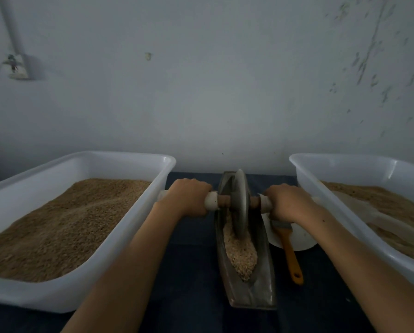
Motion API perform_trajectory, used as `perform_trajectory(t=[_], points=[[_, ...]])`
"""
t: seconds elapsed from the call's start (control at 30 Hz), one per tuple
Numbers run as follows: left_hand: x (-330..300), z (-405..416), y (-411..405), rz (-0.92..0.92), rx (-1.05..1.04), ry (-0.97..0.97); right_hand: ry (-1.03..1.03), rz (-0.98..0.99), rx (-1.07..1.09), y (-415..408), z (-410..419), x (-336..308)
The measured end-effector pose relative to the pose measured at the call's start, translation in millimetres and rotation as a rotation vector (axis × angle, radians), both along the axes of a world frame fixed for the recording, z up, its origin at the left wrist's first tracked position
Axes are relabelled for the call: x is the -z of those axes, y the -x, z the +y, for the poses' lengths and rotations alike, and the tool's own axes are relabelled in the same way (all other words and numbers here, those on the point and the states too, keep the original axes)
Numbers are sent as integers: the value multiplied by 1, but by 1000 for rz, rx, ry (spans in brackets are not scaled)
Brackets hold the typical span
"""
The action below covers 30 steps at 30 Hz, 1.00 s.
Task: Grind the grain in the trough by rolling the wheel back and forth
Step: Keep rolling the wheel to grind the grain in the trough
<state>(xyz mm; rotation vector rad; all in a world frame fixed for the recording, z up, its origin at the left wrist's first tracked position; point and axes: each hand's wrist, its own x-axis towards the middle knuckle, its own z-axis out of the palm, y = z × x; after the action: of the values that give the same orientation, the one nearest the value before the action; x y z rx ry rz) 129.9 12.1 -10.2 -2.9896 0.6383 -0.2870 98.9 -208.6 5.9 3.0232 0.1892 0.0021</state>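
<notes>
Head view: both hands, left hand (pixel 189 197) and right hand (pixel 286 203), wrap fingers round axle (pixel 225 200), steadying wheel (pixel 240 204) upright in trough (pixel 261 251).

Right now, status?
Left hand and right hand gripping axle handles. Grey metal wheel in boat-shaped trough, far end. Pale grain near end. Path unobstructed.

Trough (pixel 261 280) at centre, wheel (pixel 240 203) in it; tubs at nine (pixel 129 236) and three o'clock (pixel 345 212); brush (pixel 290 251) beside the trough at three.
</notes>
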Motion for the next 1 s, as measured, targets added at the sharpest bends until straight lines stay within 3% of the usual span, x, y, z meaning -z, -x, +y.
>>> perform_trajectory(t=[0.13,0.3,0.4,0.6,0.73,0.87,1.0], points=[[-6,-5,3,320,-13,17,99,250,23,8,5,-15],[-6,-5,6,444,-17,54,88,340,46,13,6,-19],[-5,-6,3,408,-21,56,78,319,44,10,6,-18],[5,-4,-2,134,-51,102,31,-156,-28,1,7,-2],[11,-2,-3,-1,-29,188,19,-305,-64,0,7,7],[7,-1,-1,51,-23,146,49,-213,-35,2,9,1],[-1,-5,2,318,-84,77,91,-6,-51,5,8,-10]])
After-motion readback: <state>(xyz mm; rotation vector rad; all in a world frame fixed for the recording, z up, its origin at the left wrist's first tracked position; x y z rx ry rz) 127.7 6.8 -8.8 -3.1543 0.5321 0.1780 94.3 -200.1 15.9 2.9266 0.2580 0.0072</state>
